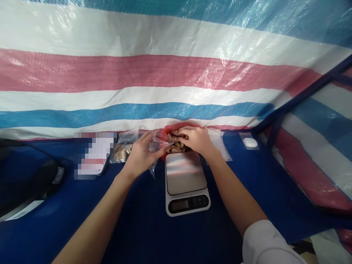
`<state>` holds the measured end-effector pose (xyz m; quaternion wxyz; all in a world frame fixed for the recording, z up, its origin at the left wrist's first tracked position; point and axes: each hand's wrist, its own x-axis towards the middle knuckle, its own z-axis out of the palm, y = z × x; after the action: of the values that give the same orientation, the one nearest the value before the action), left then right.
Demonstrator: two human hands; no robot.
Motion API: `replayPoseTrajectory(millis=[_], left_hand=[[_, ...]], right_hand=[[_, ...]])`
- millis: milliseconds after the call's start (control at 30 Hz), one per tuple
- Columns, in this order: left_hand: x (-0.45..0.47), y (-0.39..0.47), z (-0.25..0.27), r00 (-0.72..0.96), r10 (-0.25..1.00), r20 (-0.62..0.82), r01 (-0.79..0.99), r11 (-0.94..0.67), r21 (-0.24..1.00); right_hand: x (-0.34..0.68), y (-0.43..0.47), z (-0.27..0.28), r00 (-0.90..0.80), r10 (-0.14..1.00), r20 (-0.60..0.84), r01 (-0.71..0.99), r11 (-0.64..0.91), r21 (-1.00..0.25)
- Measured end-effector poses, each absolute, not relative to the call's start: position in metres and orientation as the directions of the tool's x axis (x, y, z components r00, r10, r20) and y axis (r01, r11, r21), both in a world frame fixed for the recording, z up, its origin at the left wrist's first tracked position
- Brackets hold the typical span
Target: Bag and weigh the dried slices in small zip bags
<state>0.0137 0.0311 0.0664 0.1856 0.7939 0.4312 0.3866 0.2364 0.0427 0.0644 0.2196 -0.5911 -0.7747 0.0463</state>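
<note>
My left hand (pixel 143 153) is closed on the edge of a clear plastic bag (pixel 161 138), beside a red bag (pixel 167 129). Brown dried slices (pixel 176 145) fill the mouth of the red bag; their exact kind is unclear. Over these slices is my right hand (pixel 196 138), its fingers curled among them and its thumb and fingertips pinching at the pieces. Directly in front of the red bag stands a white kitchen scale (pixel 187 176) with a bare metal plate and a dark display.
Left of my left hand lies a clear bag of pale pieces (pixel 121 152), near a blurred-out phone (pixel 95 156). Flat clear bags (pixel 221 145) lie to the right, with a small packet holding a white oval (pixel 249 142) farther right. A dark bag (pixel 24 179) sits far left. Striped sheeting (pixel 137 73) rises behind.
</note>
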Motion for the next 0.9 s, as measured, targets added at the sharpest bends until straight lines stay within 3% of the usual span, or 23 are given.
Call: replayPoseTrajectory(millis=[167,333,467,667,800,900], left_hand=[[0.014,0.031,0.064,0.321,0.829,0.458,0.529,-0.558,0.639],[0.014,0.033,0.06,0.336,0.819,0.465,0.524,-0.573,0.631],[0.012,0.035,0.057,0.34,0.813,0.473,0.511,-0.582,0.633],[0.012,0.035,0.057,0.348,0.801,0.486,0.492,-0.598,0.633],[0.016,0.033,0.059,0.375,0.789,0.487,0.459,-0.614,0.642],[0.018,0.031,0.058,0.394,0.787,0.475,0.457,-0.617,0.641]], right_hand=[[0.238,0.046,0.058,-0.256,0.922,0.289,0.868,0.351,-0.352],[0.242,0.049,0.054,-0.277,0.899,0.338,0.792,0.413,-0.449],[0.247,0.052,0.051,-0.218,0.885,0.412,0.668,0.443,-0.598],[0.257,0.046,0.07,-0.158,0.902,0.401,0.356,0.431,-0.829],[0.257,0.036,0.089,-0.18,0.919,0.35,0.212,0.384,-0.899],[0.253,0.03,0.098,-0.206,0.918,0.34,0.207,0.381,-0.901]])
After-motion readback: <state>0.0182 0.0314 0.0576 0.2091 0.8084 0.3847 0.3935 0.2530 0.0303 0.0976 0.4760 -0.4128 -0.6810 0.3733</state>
